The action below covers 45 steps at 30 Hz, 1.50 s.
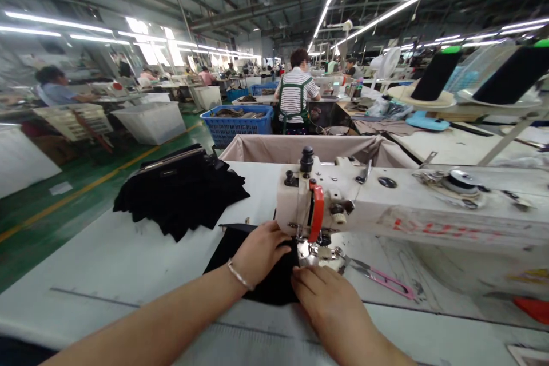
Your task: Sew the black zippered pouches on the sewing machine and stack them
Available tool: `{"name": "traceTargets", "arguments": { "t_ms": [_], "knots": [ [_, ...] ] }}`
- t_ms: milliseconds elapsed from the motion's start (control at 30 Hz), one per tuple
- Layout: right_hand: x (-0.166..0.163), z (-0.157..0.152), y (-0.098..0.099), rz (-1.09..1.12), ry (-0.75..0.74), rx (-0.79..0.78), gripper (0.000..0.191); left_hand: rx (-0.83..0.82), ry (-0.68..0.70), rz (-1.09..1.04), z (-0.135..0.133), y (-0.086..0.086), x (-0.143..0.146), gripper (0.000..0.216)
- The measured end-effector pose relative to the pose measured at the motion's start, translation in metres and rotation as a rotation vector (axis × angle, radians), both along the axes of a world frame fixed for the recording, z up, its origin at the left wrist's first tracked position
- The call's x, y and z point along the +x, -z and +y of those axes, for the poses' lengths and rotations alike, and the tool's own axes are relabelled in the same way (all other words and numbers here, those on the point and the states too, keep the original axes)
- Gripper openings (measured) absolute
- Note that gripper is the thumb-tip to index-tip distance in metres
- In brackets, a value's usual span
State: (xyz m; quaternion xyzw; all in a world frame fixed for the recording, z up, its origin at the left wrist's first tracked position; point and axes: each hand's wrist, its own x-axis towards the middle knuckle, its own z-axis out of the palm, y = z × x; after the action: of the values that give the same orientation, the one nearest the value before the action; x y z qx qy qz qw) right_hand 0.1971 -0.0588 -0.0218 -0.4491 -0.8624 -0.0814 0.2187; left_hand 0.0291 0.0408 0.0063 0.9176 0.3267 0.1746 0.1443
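A piece of black fabric (272, 286) lies flat on the white sewing table, its right edge at the presser foot (312, 251) of a sewing machine (343, 200). My left hand (262, 251), with a bracelet at the wrist, rests on top of the cloth, fingers stretched out and thumb apart. Bent and close together, the fingers of my right hand (328, 300) hold the fabric's right edge just in front of the foot; that thumb is hidden. Right of the foot lies a pair of thread snips (386, 281) with pink handles.
A pile of black fabric pieces (180, 189) sits at the table's left. Behind the machine hangs a cloth-lined bin (266, 146). Farther off are a blue basket (235, 126) and a person in a striped shirt (295, 94). Black thread cones (437, 74) stand at the right.
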Motion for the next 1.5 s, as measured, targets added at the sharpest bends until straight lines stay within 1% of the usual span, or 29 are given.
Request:
{"name": "traceTargets", "arguments": {
  "t_ms": [100,167,233,333,433,633,767,1000,1167,1267,1333,1400,1433,1500],
  "knots": [
    [0.001,-0.006,0.008,0.076,-0.004,0.018,0.024,-0.007,0.046,0.036,-0.022,-0.003,-0.010,0.027],
    [0.000,-0.006,0.011,0.145,0.002,0.036,0.024,-0.006,0.081,0.071,-0.027,-0.005,-0.012,0.030],
    [-0.003,-0.006,0.013,0.183,0.015,0.050,0.025,0.009,0.134,0.129,-0.024,-0.008,-0.011,0.031],
    [-0.007,-0.005,0.011,0.176,0.027,0.051,0.025,0.030,0.222,0.203,-0.014,-0.012,-0.010,0.029],
    [-0.008,-0.004,0.008,0.199,0.001,0.076,0.026,0.013,0.264,0.199,-0.008,-0.013,-0.012,0.028],
    [-0.004,-0.003,0.003,0.287,-0.072,0.064,0.024,-0.001,0.241,0.130,-0.015,-0.006,-0.014,0.038],
    [-0.005,-0.005,0.005,0.246,-0.056,0.065,0.025,0.008,0.228,0.130,-0.016,-0.004,-0.014,0.035],
    [-0.004,-0.005,0.006,0.208,-0.037,0.065,0.027,-0.013,0.229,0.154,-0.010,-0.009,-0.010,0.028],
    [-0.009,-0.003,0.007,0.209,-0.029,0.050,0.022,0.000,0.220,0.111,-0.010,-0.004,-0.012,0.029],
    [-0.007,-0.005,-0.001,0.249,-0.034,0.048,0.023,-0.009,0.238,0.106,-0.015,-0.004,-0.018,0.033],
    [0.004,-0.009,-0.014,0.248,-0.054,-0.028,0.028,-0.041,0.254,0.093,-0.023,-0.006,-0.025,0.043],
    [0.022,-0.015,-0.029,0.203,-0.059,-0.174,0.039,-0.078,0.274,0.063,-0.032,-0.007,-0.031,0.059],
    [0.032,-0.018,-0.035,0.189,-0.028,-0.234,0.045,-0.089,0.285,0.045,-0.036,-0.008,-0.034,0.060],
    [0.049,-0.020,-0.040,0.181,0.027,-0.341,0.051,-0.099,0.288,0.013,-0.044,-0.008,-0.037,0.045]
  ]
}}
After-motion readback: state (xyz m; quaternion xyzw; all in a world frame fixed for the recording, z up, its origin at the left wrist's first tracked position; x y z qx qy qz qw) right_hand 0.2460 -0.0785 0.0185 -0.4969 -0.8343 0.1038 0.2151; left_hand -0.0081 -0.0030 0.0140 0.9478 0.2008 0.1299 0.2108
